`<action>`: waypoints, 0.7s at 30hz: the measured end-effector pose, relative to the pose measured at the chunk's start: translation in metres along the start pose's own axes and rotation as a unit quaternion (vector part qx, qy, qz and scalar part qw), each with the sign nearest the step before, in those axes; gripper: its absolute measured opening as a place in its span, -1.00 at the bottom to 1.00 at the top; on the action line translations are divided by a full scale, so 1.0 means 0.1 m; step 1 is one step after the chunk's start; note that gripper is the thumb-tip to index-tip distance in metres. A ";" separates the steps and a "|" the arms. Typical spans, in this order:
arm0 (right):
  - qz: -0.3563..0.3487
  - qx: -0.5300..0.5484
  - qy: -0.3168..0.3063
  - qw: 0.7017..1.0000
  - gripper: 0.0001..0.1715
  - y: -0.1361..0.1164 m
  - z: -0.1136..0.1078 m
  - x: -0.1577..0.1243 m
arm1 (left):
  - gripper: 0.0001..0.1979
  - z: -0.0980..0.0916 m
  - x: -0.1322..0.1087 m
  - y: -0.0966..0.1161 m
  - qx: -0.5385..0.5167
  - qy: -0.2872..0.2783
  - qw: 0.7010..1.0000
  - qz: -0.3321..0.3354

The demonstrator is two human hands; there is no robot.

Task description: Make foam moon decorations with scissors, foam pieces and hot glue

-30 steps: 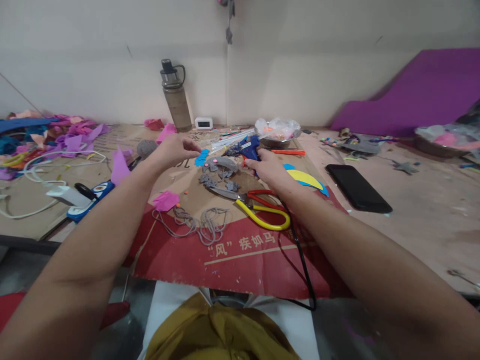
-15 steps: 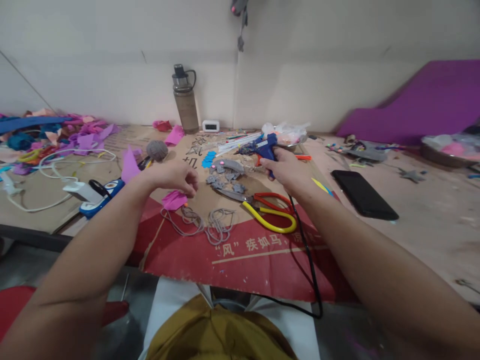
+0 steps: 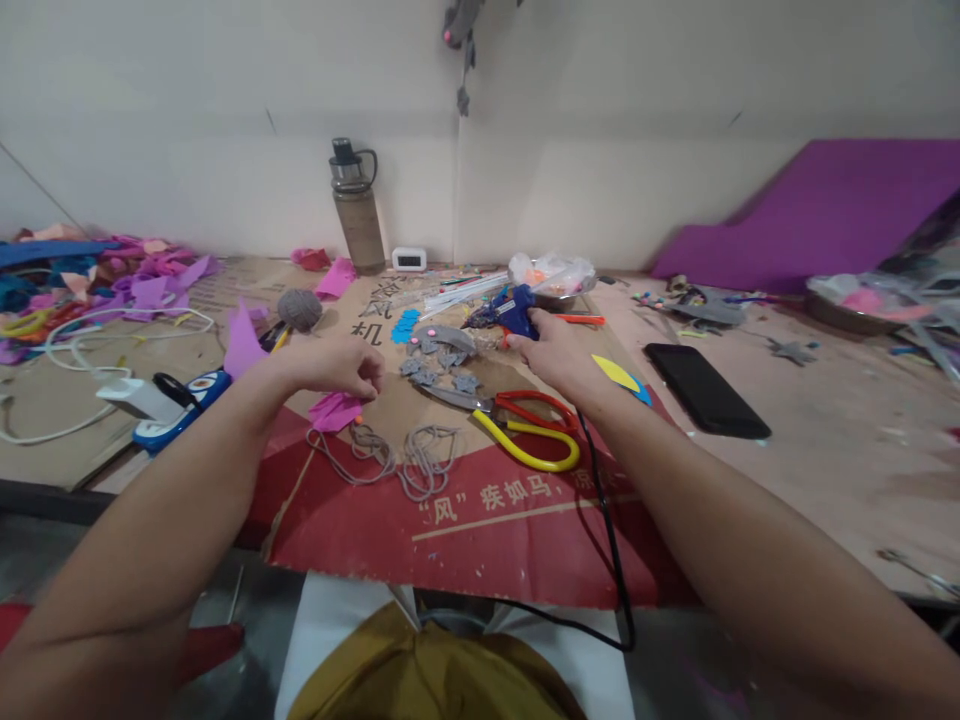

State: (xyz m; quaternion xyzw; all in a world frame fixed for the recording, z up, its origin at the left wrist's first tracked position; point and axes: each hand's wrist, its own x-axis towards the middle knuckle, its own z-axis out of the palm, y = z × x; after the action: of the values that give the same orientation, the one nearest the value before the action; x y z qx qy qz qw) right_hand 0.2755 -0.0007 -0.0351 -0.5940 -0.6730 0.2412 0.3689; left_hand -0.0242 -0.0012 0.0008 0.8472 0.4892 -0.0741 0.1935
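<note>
My right hand (image 3: pixel 553 350) is closed around the handle of a blue glue gun (image 3: pixel 516 308), which is low over the cardboard; a black cord trails from it toward me. Over the brown cardboard, my left hand (image 3: pixel 346 366) has its fingers curled in, and whatever they hold, if anything, is hidden. Just below that hand is a pink felt piece (image 3: pixel 334 411) beside loose grey yarn (image 3: pixel 429 462). Between my hands lie a grey felt shape with a pink dot (image 3: pixel 442 340) and several small grey felt stars (image 3: pixel 465 383). Scissors with red and yellow handles (image 3: pixel 536 462) lie closer to me.
A phone (image 3: pixel 705 390) lies at right. Behind stand a water bottle (image 3: pixel 358 225), a small white clock (image 3: pixel 409 259) and a bowl with plastic bags (image 3: pixel 555 280). A blue power strip (image 3: pixel 180 412), white cables and felt scraps (image 3: pixel 150 285) cover the left. A grey yarn ball (image 3: pixel 300 310) sits nearby.
My right hand and the glue gun have come down slightly toward the cardboard. The left hand stays curled over the same spot. The whole view has shifted a little.
</note>
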 end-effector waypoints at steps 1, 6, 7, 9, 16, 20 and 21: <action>-0.001 -0.004 -0.003 1.000 -0.66 0.01 0.01 0.00 | -0.88 -0.01 0.00 0.00 -0.008 0.002 1.000 -0.001; -0.008 -0.031 -0.009 0.999 -0.58 0.05 0.07 0.00 | -0.84 -0.16 0.08 0.06 -0.026 0.056 0.998 -0.006; -0.009 -0.042 -0.009 0.999 -0.58 0.05 0.08 0.00 | -0.83 -0.20 0.12 0.09 -0.032 0.071 0.997 -0.006; -0.011 -0.059 -0.010 0.998 -0.59 0.05 0.09 0.00 | -0.80 -0.27 0.22 0.15 -0.068 0.099 0.993 0.000; -0.007 -0.055 -0.012 0.998 -0.53 0.04 0.07 -0.01 | -0.78 -0.27 0.68 0.25 -0.187 0.238 0.953 0.022; -0.014 -0.077 -0.010 0.997 -0.54 0.04 0.07 -0.01 | -0.79 -0.13 0.83 0.21 -0.223 0.303 0.927 -0.001; -0.017 -0.079 -0.010 0.997 -0.54 0.04 0.06 -0.01 | -0.79 -0.10 0.85 0.18 -0.242 0.315 0.918 -0.003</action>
State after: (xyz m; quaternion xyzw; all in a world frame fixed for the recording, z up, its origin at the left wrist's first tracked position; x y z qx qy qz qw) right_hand 0.2731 -0.0002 -0.0416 -0.6073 -0.7034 0.1871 0.3184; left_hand 0.0342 0.0622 -0.0125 0.7523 0.5305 0.3168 0.2286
